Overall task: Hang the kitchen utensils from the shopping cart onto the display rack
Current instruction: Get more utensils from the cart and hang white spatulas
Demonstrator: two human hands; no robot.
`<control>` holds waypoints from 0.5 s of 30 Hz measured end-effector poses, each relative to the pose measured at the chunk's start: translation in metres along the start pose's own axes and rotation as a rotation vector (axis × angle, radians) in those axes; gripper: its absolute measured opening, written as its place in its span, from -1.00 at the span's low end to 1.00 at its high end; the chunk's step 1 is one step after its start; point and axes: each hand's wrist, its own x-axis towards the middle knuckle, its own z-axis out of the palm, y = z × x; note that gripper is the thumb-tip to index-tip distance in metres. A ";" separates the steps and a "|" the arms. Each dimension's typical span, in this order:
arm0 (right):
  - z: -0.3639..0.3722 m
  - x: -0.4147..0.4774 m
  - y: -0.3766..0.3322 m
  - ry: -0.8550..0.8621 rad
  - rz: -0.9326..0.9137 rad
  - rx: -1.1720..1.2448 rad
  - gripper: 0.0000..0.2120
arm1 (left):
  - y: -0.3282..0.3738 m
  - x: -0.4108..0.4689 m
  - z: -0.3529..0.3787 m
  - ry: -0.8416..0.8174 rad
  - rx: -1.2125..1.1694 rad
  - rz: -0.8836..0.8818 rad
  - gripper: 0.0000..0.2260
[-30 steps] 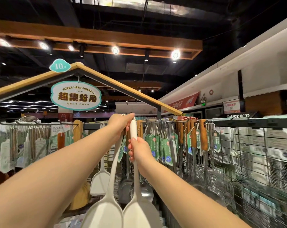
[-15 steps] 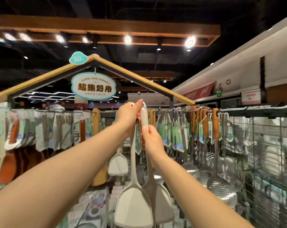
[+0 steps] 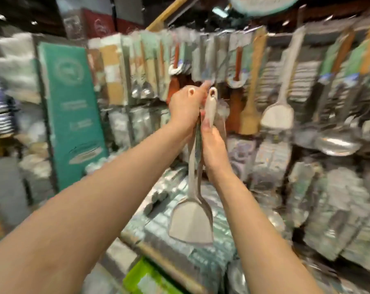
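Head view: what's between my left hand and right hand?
Handles of the cream plastic spatulas, gripped by the left hand and right hand; head view.

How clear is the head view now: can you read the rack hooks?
Head view: heavy motion blur smears the rack and its hanging goods, so no hook is readable; head view centre is sharper, the left hand, right hand and the spatulas they grip are legible; lighting looks even, no washed-out patches.
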 end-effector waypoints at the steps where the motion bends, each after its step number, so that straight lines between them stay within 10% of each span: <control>1: 0.023 -0.008 0.007 -0.051 0.013 0.024 -0.57 | -0.008 -0.004 -0.025 0.040 0.065 -0.014 -0.69; 15: 0.408 -0.137 0.074 -0.609 0.199 0.051 -0.83 | -0.107 -0.045 -0.448 0.505 0.282 -0.143 -0.71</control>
